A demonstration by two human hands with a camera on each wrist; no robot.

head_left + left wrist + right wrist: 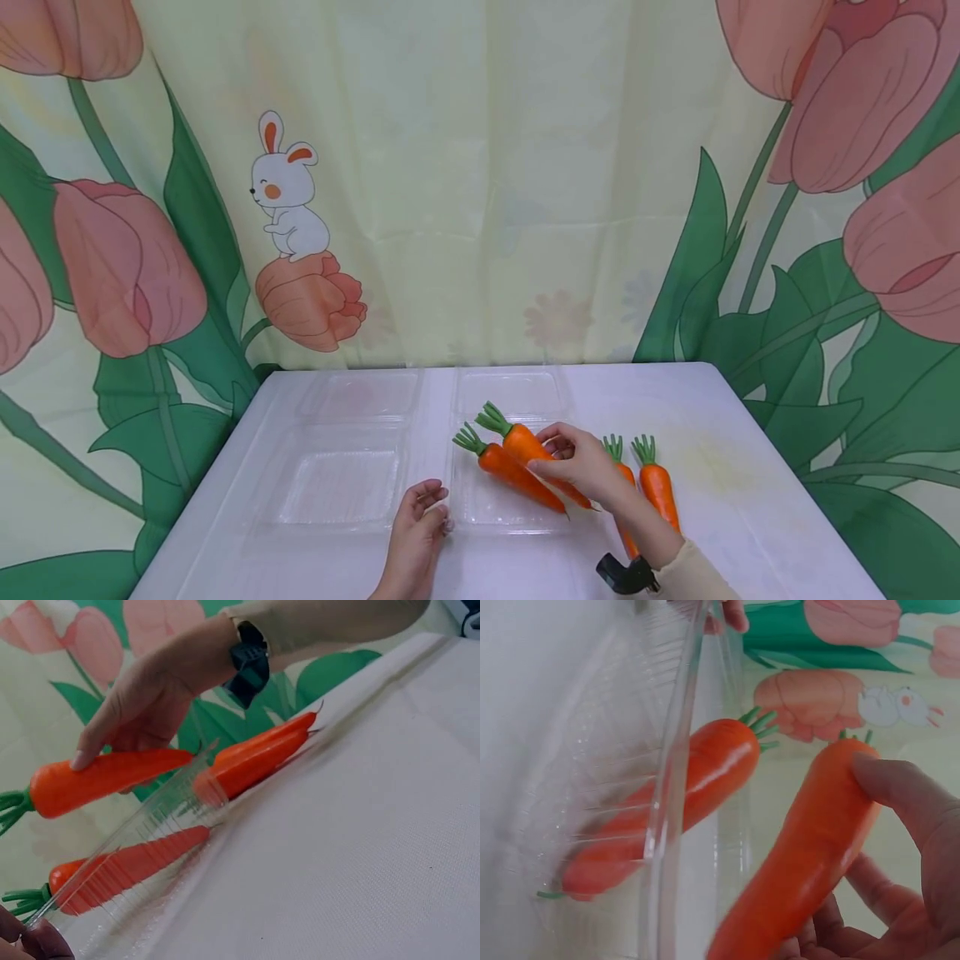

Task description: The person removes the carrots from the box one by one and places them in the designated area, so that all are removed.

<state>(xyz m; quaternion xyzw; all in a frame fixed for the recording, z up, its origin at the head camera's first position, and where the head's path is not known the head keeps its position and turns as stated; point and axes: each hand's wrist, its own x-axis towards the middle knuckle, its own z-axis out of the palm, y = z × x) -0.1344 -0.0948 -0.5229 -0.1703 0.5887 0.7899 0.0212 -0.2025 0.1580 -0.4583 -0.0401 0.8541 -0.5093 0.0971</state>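
Observation:
My right hand (573,462) pinches an orange carrot (802,832) with a green stem, thumb on one side and fingers on the other. That carrot is above the right-hand clear plastic container (480,515), whose lid (510,387) lies folded back behind it. A second carrot (697,776) lies inside the container, slanting. At the container's left side is my left hand (418,533); in the left wrist view its thumb and finger (49,941) pinch the rim at the corner.
Two more carrots, one nearer (624,475) and one farther right (660,496), lie on the white table (750,517) beside my right forearm. A second clear container (337,487) stands open to the left. Behind the table hangs a tulip-printed curtain (480,208).

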